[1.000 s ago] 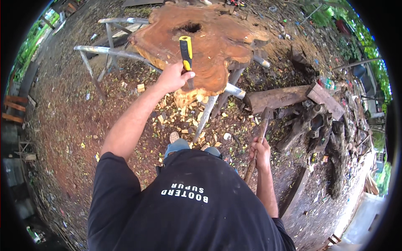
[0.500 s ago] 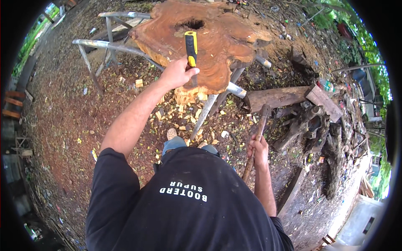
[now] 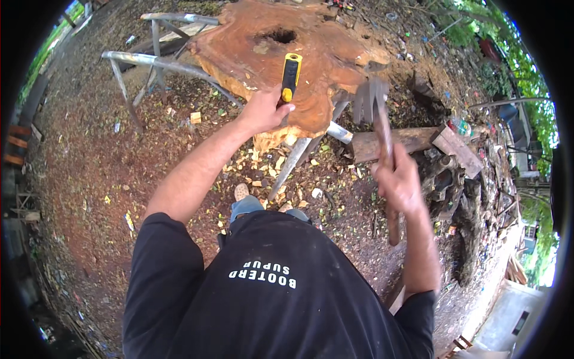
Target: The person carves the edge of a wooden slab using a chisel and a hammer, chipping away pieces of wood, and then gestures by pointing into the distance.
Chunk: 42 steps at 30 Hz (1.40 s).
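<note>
A broad reddish wood slab [image 3: 317,54] with a ragged edge and a dark hole rests on a frame of grey poles [image 3: 179,64]. My left hand [image 3: 263,110] is closed around a chisel [image 3: 291,75] with a yellow and black handle, held upright at the slab's near edge; its blade is mostly hidden. My right hand [image 3: 397,179] grips a long wooden-handled hammer [image 3: 385,137], raised to the right of the slab, its head motion-blurred.
Wood chips [image 3: 275,179] and litter lie on the leafy dirt beneath. Logs [image 3: 388,146], a plank [image 3: 457,152], gnarled dark wood [image 3: 469,233] and a plastic bottle [image 3: 460,125] lie at the right.
My right hand has swung the hammer up and to the right, toward the slab's height. My left hand and the chisel have shifted slightly right.
</note>
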### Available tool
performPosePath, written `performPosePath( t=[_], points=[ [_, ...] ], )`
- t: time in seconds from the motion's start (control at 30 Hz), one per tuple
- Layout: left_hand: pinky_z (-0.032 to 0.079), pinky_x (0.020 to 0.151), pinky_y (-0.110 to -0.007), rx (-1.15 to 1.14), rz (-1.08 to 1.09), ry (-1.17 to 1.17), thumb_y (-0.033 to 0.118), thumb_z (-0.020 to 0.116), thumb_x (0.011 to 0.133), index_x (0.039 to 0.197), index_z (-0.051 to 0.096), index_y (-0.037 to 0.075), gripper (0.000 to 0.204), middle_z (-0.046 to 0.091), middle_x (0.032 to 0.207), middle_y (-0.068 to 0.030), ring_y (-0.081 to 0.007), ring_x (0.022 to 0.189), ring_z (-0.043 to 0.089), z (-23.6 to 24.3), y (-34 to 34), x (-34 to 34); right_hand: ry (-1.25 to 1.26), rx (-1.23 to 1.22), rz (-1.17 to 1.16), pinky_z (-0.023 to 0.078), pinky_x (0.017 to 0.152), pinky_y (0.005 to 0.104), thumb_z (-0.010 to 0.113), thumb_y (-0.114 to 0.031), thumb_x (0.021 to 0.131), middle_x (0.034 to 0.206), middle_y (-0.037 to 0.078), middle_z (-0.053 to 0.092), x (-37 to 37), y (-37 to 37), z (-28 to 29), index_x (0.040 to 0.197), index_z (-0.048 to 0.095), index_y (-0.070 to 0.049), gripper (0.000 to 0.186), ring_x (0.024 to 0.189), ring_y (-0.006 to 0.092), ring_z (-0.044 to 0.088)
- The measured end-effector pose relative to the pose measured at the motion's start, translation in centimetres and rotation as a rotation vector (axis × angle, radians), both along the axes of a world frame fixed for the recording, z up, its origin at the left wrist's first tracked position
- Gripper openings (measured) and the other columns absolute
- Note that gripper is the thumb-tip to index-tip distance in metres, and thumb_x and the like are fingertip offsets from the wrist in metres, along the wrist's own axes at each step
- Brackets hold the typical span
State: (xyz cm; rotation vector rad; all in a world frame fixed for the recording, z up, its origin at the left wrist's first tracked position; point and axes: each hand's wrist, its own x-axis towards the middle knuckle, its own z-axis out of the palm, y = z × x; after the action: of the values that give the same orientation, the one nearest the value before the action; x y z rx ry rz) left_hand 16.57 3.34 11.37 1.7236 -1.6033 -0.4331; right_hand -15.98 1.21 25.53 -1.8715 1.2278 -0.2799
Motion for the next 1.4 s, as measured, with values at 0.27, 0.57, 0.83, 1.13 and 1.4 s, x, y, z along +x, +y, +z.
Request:
performPosePath(
  t=[0.27,0.57,0.83,1.13,1.4],
  points=[
    [0.049,0.065,-0.043,-0.014,-0.023,0.053,0.026,0.07,0.088,0.101,0.056,0.002,0.031,0.065,0.079,-0.0154,-0.0333,0.071,0.065,-0.1,-0.2,0.2,0.162,-0.463,0.212,0.049,0.05,0.0314,0.055,-0.016,0.086,0.076,0.011,0.062,10.2,-3.9,8.1,0.116,0.048,0.001,0.035,0.059,0.0171,0.06],
    [0.052,0.067,-0.043,-0.049,0.02,0.058,0.023,0.071,0.087,0.102,0.056,0.004,0.029,0.067,0.079,-0.0152,-0.0329,0.073,0.067,-1.5,-0.7,0.2,0.347,-0.397,0.271,0.054,0.076,0.0462,0.058,-0.024,0.085,0.087,0.024,0.069,12.6,-4.7,8.8,0.11,0.056,0.002,0.036,0.08,0.035,0.07],
    [0.052,0.067,-0.043,-0.021,0.011,0.053,0.025,0.072,0.087,0.103,0.057,0.004,0.03,0.068,0.079,-0.0142,-0.0324,0.073,0.068,-1.4,-0.9,0.4,0.414,-0.464,0.329,0.053,0.085,0.0494,0.056,-0.026,0.089,0.096,0.034,0.066,13.7,-4.7,6.2,0.114,0.051,0.011,0.044,0.089,0.0454,0.067],
    [0.054,0.072,-0.049,0.052,0.006,0.077,0.027,0.067,0.089,0.11,0.054,0.0,0.036,0.069,0.082,-0.0206,-0.0409,0.078,0.068,-1.0,-0.6,0.7,0.226,-0.434,0.182,0.051,0.053,0.0338,0.058,-0.019,0.085,0.077,0.014,0.064,15.1,-4.9,12.4,0.109,0.053,0.0,0.031,0.056,0.0185,0.061],
    [0.052,0.066,-0.042,0.032,0.038,0.027,0.025,0.071,0.088,0.101,0.056,0.004,0.029,0.068,0.077,-0.0136,-0.0318,0.07,0.068,-1.9,-1.2,0.1,0.509,-0.373,0.361,0.047,0.049,0.0278,0.056,-0.019,0.087,0.072,0.004,0.059,14.3,-5.8,5.5,0.108,0.056,-0.002,0.027,0.054,0.0107,0.055]
  ],
)
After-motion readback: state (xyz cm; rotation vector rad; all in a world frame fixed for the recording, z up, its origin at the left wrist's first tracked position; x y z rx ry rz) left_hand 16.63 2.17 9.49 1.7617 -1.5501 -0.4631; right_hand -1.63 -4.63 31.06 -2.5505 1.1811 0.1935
